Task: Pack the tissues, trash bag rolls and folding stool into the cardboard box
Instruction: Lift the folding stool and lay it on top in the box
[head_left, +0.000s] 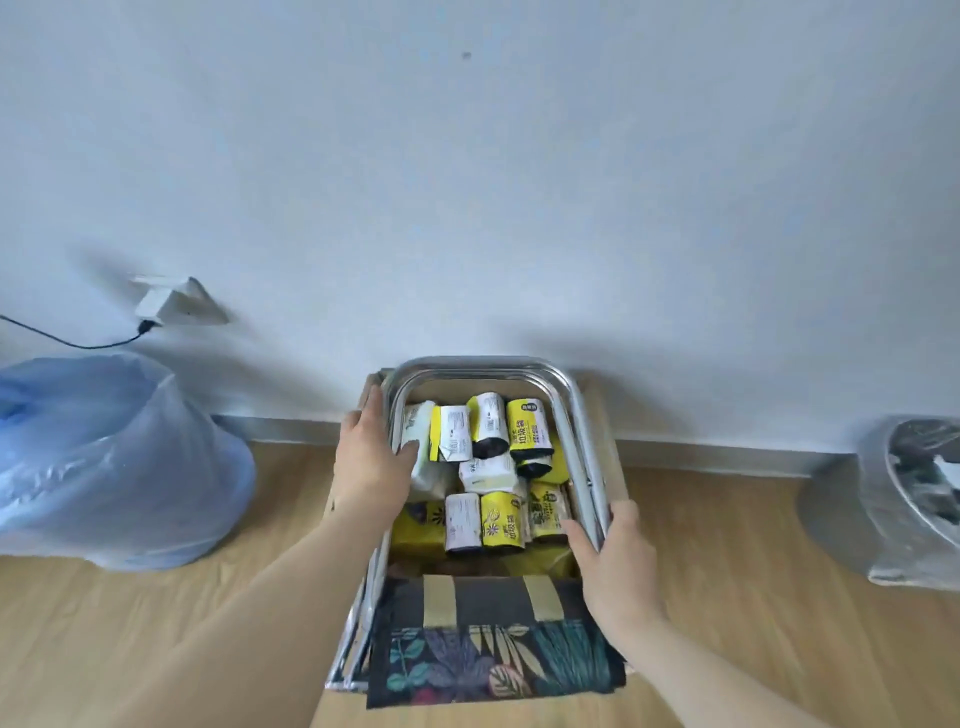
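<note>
Both hands grip the stool (483, 364) frame, left hand (371, 457) on its left rail, right hand (615, 561) on its right, over the box (605, 415) filled with rolls (527, 431) and tissues (485, 475).

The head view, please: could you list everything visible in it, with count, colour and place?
cardboard box: one, brown, on the floor against the wall
folding stool: one, silver frame with dark floral fabric, lying over the box
trash bag rolls: several, yellow and white wrappers, inside the box
tissues: a few white packs, inside the box
plastic bag: one, pale blue, floor at left
wrapped object: one, clear plastic, far right
charger: one, white, wall socket at left
left hand: on the frame's left side
right hand: grip on the frame's right tube
</note>
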